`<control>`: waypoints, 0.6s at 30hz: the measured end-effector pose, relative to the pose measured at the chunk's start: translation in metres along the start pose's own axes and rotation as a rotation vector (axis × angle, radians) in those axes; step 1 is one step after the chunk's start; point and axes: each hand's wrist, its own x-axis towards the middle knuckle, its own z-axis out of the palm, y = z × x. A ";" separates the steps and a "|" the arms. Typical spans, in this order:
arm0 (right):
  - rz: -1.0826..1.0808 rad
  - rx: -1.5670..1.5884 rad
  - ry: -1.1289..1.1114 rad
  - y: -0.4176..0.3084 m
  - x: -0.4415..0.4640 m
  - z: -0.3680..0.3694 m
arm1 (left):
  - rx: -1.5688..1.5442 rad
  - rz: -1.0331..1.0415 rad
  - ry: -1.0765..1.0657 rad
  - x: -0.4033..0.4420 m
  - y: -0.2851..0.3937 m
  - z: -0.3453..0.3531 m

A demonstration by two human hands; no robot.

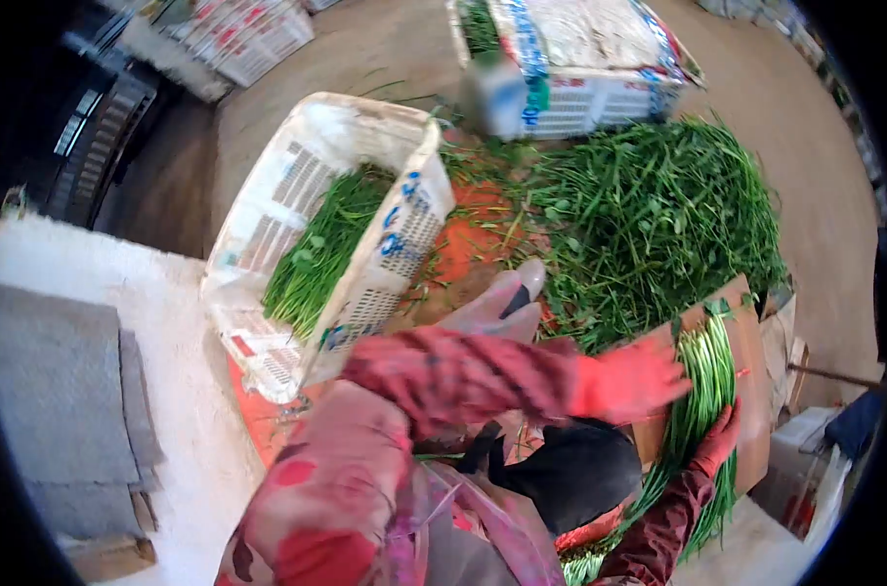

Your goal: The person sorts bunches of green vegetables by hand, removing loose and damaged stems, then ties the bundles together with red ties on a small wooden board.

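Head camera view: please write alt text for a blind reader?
A person's red-gloved left hand and right hand are at a bundle of long green stalks on cardboard. Nearby are a heap of greens and a white crate holding more.

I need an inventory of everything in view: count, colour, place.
Open basket: one, white, left of centre
Leafy stalks: one heap, green, inside it
Covered basket: one, white, top
Loose greens: one pile, green, right
Stalk bundle: one, green, on the cardboard
Cardboard: one piece, brown, right
Ground covering: count unclear, red, centre
Dark item: one, black, lower centre
Mats: several, grey, far left
Crates: count unclear, whitish, top left
Other edge items: too unclear to name
Left hand: one, red-gloved, at the bundle
Right hand: one, red-gloved, touching the bundle
Sleeves: two, reddish, lower middle
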 end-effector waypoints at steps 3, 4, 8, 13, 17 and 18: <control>0.207 -0.009 0.061 -0.032 0.001 -0.031 | 0.064 -0.292 0.004 -0.109 -0.002 -0.099; 0.183 -0.011 0.060 -0.043 0.003 -0.031 | 0.160 -0.341 0.152 -0.153 -0.001 -0.121; -0.147 0.191 0.060 -0.082 -0.014 -0.025 | 0.380 -0.957 0.383 -0.297 0.014 -0.151; -0.184 0.227 -0.160 -0.236 -0.066 -0.019 | 0.270 -0.834 0.431 -0.316 -0.003 -0.164; -0.182 0.274 -0.207 -0.244 -0.091 -0.021 | 0.087 -0.587 0.487 -0.229 -0.001 -0.160; -0.106 0.331 -0.234 -0.241 -0.095 -0.032 | 0.058 -0.551 0.483 -0.207 0.001 -0.151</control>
